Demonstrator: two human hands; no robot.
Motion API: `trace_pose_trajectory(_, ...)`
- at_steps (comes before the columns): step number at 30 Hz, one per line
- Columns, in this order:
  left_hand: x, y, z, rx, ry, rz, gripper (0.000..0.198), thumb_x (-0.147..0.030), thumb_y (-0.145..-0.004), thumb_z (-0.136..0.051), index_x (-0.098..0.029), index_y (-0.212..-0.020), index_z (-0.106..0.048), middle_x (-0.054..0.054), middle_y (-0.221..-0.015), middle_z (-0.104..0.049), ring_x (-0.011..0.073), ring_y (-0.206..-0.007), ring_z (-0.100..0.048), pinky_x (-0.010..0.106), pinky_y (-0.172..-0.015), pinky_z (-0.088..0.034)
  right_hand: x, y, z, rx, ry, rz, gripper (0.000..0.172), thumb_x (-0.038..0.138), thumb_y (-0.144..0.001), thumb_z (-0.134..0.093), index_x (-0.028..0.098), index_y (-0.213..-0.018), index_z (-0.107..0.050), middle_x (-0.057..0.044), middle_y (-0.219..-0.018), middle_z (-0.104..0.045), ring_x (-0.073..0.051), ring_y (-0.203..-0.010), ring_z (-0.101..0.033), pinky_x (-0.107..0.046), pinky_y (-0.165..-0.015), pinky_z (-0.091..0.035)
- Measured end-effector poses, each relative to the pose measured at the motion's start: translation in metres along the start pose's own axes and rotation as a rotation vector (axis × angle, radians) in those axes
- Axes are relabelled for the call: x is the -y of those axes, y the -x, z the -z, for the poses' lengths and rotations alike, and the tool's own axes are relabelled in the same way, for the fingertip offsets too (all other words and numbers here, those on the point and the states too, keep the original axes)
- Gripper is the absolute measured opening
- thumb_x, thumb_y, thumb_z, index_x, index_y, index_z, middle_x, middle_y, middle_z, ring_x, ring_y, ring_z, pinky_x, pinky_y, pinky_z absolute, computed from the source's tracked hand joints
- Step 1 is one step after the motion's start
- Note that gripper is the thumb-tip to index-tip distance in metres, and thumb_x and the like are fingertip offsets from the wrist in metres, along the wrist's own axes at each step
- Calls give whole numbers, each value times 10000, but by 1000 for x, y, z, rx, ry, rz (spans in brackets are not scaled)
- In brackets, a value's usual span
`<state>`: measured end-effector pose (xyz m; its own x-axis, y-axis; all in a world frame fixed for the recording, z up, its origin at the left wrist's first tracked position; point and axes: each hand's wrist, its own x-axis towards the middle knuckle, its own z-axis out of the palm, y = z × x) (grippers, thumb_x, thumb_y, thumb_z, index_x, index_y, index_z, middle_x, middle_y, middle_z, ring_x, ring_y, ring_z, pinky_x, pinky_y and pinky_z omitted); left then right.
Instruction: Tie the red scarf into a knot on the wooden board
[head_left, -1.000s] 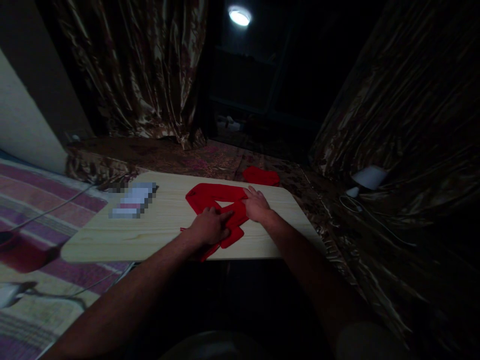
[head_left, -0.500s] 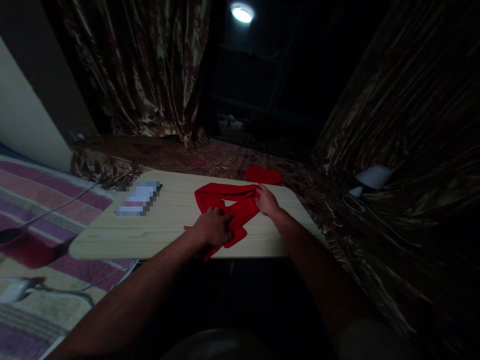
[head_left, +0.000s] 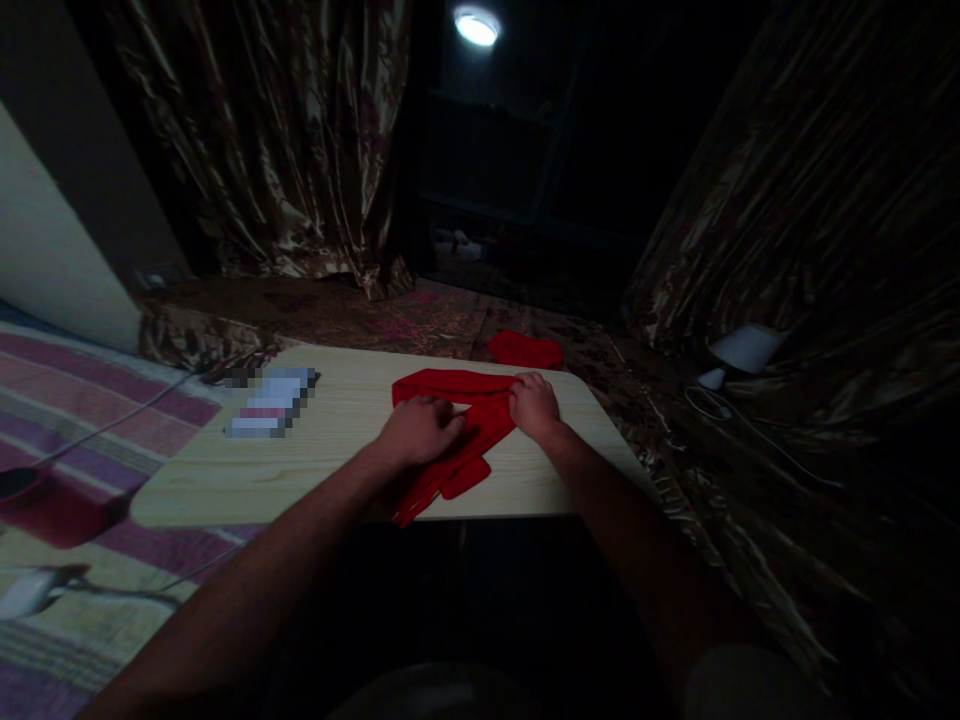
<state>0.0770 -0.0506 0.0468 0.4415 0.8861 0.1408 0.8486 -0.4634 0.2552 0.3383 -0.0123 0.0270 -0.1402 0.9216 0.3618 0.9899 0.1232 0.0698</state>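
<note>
A long red cloth strip (head_left: 487,425), looking like a scarf, lies bent into a loop on the wooden table, with a little bare wood showing inside. My left hand (head_left: 421,430) is over the left side of the loop, its fingers closed on the cloth and its thumb towards the middle. At the right bend, my right hand (head_left: 535,405) has its fingers curled round the cloth. The lower ends lie crossed near the front edge; one rounded end points right, and thin strands show at the other. The parts beneath both hands are hidden.
The pale table (head_left: 315,480) also bears a blurred-out phone-like object (head_left: 271,402) at left. Behind the table sits another red cloth piece (head_left: 525,349). A small white lamp (head_left: 746,350) with a cord stands right; a red container (head_left: 49,508) rests on the striped bed cover (head_left: 161,420).
My left hand has shifted up and slightly left along the cloth, onto the loop's left side. My right hand stays at the right bend, its fingers more curled.
</note>
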Motion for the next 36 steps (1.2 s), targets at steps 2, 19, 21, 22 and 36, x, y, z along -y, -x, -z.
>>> trace_pose_trajectory(2, 11, -13, -1, -6, 11, 76, 580, -495, -1016, -315, -156, -1176, -757, 185, -1189, -749, 310, -1096, -696, 400, -955, -514, 11, 3, 1, 25, 9, 47, 344, 236, -992, -471, 134, -1109, -779, -173, -1213, -725, -276, -1172, -613, -387, -1053, -459)
trace_pose_trajectory(19, 44, -62, -31, 168, -266, -20, 771, -633, -938, -375, -107, -1470, -560, 228, -1507, -555, 413, -1405, -434, 524, -1090, -407, 19, -2, -28, 350, -47, 253, 596, 197, -986, -408, -52, -1527, -446, -275, -1605, -419, -292, -1536, -355, -393, -1269, -246)
trace_pose_trajectory(21, 41, -65, -31, 143, -253, 29, 792, -661, -925, -388, -79, -1422, -594, 262, -1459, -576, 429, -1393, -429, 529, -1083, -403, 19, -7, -28, 401, -70, 246, 624, 161, -923, -466, -43, -1513, -466, -276, -1591, -437, -308, -1541, -345, -430, -1274, -236)
trace_pose_trajectory(22, 41, -67, -33, 131, -242, 62, 802, -668, -918, -403, -68, -1412, -598, 276, -1450, -575, 434, -1391, -425, 529, -1083, -399, 19, -9, -28, 429, -78, 221, 638, 161, -903, -485, -37, -1509, -472, -277, -1582, -450, -316, -1534, -356, -439, -1270, -244)
trace_pose_trajectory(36, 47, -70, -31, 111, -193, 83, 692, -547, -980, -315, -66, -1321, -676, 263, -1355, -657, 385, -1280, -582, 501, -1122, -308, 2, -6, -19, 458, -185, 43, 624, 232, -944, -488, 95, -1552, -473, -192, -1551, -533, -300, -1427, -512, -393, -1191, -375)
